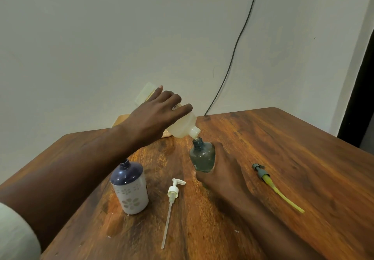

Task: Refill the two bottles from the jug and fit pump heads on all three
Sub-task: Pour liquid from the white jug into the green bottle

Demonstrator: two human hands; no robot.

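Jug [183, 127] gripped in left hand [155, 111] tilts over clear bottle [202, 156], right hand [222, 170] fingers grasping it.

Wooden table [293, 158], navy-topped floral bottle [129, 190], clear green bottle [202, 156], white pump head [172, 197], grey-and-yellow pump head [271, 184]

Soft, even indoor light; warm glare patches on the table [283, 138]. Faint shadows. Wide-angle bending at edges; slight overall softness.
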